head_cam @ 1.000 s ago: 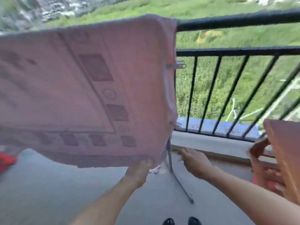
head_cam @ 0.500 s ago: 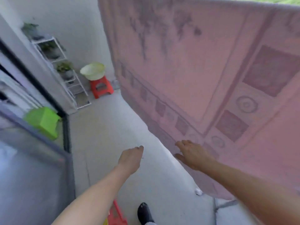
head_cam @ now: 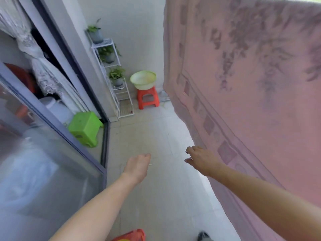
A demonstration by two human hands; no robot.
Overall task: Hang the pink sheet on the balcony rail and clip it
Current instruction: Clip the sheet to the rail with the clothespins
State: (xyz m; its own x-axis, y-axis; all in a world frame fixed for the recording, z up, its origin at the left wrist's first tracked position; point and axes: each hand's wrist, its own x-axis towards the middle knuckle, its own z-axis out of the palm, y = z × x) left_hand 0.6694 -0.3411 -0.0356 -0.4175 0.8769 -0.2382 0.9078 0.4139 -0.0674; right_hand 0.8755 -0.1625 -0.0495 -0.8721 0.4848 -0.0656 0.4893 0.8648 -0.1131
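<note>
The pink sheet (head_cam: 251, 94), patterned with darker squares and leaf shapes, hangs down the whole right side and hides the balcony rail beneath it. My right hand (head_cam: 202, 160) hovers just left of the sheet's lower border without touching it, fingers loosely bent, with a thin pale sliver at the fingertips. My left hand (head_cam: 138, 166) is out over the floor with its fingers curled; a similar thin sliver pokes out of it. What these slivers are is too small to tell.
A sliding glass door (head_cam: 52, 136) runs along the left, with a green stool (head_cam: 85, 128) at its foot. At the far end stand a white plant rack (head_cam: 114, 80) and a red stool (head_cam: 147, 100) carrying a pale basin (head_cam: 143, 80). Something red (head_cam: 130, 235) lies at my feet.
The view has swung left from the sheet's clipped right edge to along the balcony. My hands left the sheet's lower edge and now hang free over the floor.
</note>
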